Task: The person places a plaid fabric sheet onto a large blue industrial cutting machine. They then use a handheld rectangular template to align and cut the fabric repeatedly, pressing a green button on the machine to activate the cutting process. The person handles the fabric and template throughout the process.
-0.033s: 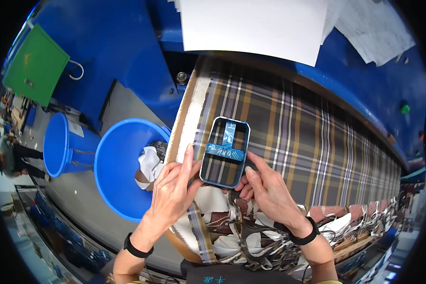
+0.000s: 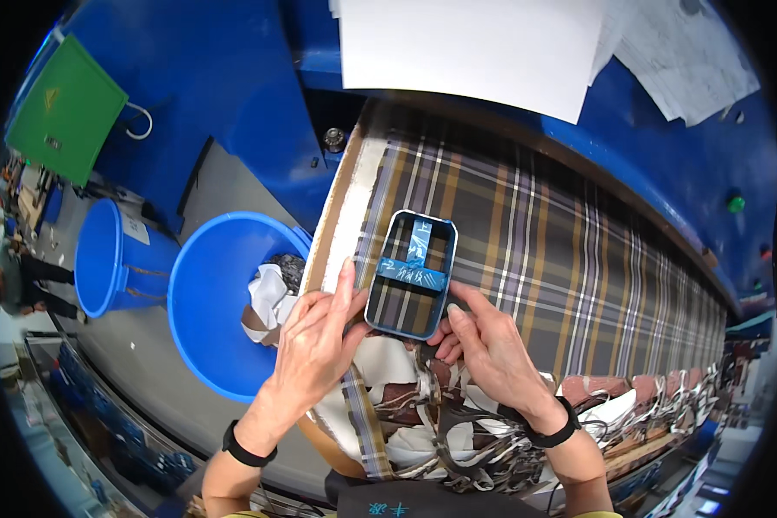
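A rounded rectangular cutting die [image 2: 449,298], with a thin metal rim and blue-taped crossbars, rests on plaid fabric [image 2: 509,224]. Through its gaps the plaid shows. My left hand [image 2: 315,341] is at the die's lower left side, its index finger stretched forward and its thumb against the rim. At the lower right corner, my right hand [image 2: 488,345] has curled fingers on the rim, with the thumb held above them. Between them, both hands hold the die. Some fingertips are hidden under the hands.
Fabric scraps and strips [image 2: 440,432] are heaped along the near edge. To the left stand a large blue bin [image 2: 198,319] with scraps and another blue bin [image 2: 104,268]. White paper [image 2: 466,52] hangs on the blue machine ahead. A person [image 2: 26,276] stands far left.
The whole view has shifted slightly. Both hands keep their hold at the cutting die, with no clear movement of their own.
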Demonstrator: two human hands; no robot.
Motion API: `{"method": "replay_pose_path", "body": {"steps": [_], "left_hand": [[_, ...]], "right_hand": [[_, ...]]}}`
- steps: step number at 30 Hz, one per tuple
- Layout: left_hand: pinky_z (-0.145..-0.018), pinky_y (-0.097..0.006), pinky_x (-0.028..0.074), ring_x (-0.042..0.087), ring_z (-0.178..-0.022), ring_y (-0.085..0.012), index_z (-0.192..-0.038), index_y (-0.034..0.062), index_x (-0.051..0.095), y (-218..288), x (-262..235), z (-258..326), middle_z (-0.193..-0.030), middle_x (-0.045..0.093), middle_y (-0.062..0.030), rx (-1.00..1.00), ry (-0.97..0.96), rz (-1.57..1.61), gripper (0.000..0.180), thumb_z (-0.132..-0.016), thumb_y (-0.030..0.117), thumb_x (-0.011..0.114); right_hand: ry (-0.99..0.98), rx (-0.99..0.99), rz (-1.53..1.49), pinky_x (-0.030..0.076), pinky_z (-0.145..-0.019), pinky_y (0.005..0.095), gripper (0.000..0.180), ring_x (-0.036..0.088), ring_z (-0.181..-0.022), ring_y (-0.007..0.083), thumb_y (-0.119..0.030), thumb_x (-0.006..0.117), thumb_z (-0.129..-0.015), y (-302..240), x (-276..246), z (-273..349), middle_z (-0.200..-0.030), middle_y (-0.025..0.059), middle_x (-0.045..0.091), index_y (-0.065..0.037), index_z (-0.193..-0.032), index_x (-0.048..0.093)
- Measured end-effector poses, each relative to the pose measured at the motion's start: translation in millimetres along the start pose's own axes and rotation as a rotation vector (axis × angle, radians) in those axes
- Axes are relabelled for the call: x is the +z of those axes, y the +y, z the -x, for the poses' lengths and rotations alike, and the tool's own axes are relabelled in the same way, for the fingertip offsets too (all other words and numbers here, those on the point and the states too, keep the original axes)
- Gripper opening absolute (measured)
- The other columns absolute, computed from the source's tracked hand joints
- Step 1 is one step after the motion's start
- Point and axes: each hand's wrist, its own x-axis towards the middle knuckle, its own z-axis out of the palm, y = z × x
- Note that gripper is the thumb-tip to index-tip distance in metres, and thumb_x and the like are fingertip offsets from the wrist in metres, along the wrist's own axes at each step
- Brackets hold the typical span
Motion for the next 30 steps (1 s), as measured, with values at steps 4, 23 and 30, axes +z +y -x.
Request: {"method": "replay_pose_path", "body": {"steps": [4, 23, 30], "left_hand": [[-0.087, -0.035, 0.047, 0.064, -0.086, -0.0239, -0.147, -0.0089, 0.032, -4.7, 4.6, 4.7, -0.104, 0.072, -0.0106, 0.047, 0.056, 0.040, 0.087, -0.073, 0.001, 0.075], [-0.086, -0.036, 0.047, 0.063, -0.082, -0.0229, -0.147, -0.0111, 0.029, -8.4, 8.8, 10.0, -0.084, 0.066, -0.0113, 0.081, 0.084, -0.004, 0.084, -0.078, 0.006, 0.073], [-0.084, -0.037, 0.049, 0.064, -0.082, -0.0233, -0.148, -0.0079, 0.031, -7.6, 9.4, 9.0, -0.099, 0.073, -0.0099, 0.041, 0.079, 0.037, 0.086, -0.075, 0.004, 0.074]], "right_hand": [[0.013, 0.024, 0.037, 0.054, -0.066, 0.0285, 0.027, 0.064, -0.071, 0.0133, -0.014, 0.047, -0.104, 0.4, 5.4, 6.8, -0.083, 0.0100, 0.068, 0.008, -0.112, 0.059], [0.078, 0.066, 0.073, 0.049, -0.057, 0.0247, 0.034, 0.058, -0.062, 0.0070, -0.025, 0.053, -0.104, -0.6, 18.0, 7.1, -0.073, 0.0046, 0.065, 0.004, -0.090, 0.063], [0.076, 0.087, -0.026, 0.047, -0.050, 0.0252, 0.036, 0.055, -0.055, 0.0076, -0.024, 0.055, -0.103, 0.3, 21.2, 5.9, -0.067, 0.0047, 0.063, 0.005, -0.082, 0.062]]}}
